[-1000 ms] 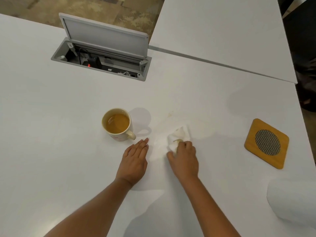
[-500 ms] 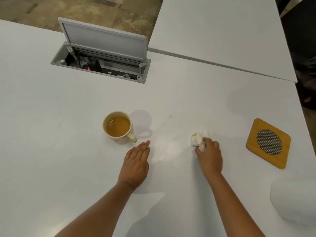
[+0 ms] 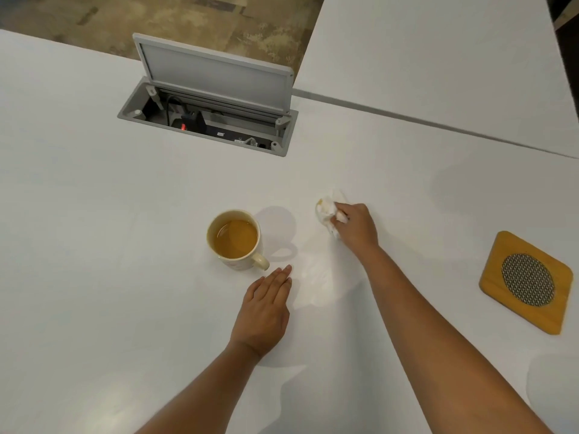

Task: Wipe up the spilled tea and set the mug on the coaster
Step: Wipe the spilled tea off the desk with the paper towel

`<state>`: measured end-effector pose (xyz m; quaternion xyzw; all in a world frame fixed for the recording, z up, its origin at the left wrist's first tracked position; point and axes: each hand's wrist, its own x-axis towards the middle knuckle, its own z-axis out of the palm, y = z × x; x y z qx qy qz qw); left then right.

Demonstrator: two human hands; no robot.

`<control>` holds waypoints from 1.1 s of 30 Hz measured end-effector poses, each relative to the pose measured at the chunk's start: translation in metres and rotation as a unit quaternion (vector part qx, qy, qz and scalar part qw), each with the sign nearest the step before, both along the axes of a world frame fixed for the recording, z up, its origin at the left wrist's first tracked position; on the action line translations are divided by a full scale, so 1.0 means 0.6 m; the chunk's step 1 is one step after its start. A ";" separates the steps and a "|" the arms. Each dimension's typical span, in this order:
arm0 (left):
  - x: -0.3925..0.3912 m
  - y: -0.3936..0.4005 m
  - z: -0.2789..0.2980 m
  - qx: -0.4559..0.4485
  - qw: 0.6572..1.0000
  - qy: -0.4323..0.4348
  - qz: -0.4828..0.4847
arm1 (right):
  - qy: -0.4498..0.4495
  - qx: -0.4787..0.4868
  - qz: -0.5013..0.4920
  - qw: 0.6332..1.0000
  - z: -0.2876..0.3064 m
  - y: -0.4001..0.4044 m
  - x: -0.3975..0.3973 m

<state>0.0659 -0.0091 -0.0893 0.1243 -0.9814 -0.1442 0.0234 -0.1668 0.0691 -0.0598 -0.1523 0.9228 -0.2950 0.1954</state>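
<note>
**Wiping beyond the mug; coaster far right**

Head view: right hand (image 3: 355, 225) bunched around a tea-stained tissue (image 3: 326, 211), pressed to the bench (image 3: 94, 277) just right of and beyond the mug (image 3: 236, 239). Left hand (image 3: 266, 308) lies flat, fingers together, its tips just short of the mug's handle, which points toward it. Coaster (image 3: 528, 281) sits well apart, past the right hand. Left hand nearer mug; judged next move carries it rightward
</note>
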 end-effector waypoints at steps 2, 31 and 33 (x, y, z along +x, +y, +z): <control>-0.001 -0.001 0.001 -0.004 1.000 0.000 0.001 | -0.017 0.000 0.048 0.999 0.000 -0.013 0.023; 0.002 0.000 0.016 0.083 0.995 -0.039 0.039 | 0.018 0.065 -0.072 0.995 0.003 0.076 0.185; 0.002 0.001 0.016 0.094 0.994 -0.040 0.042 | 0.025 0.079 -0.023 0.996 0.000 0.058 0.187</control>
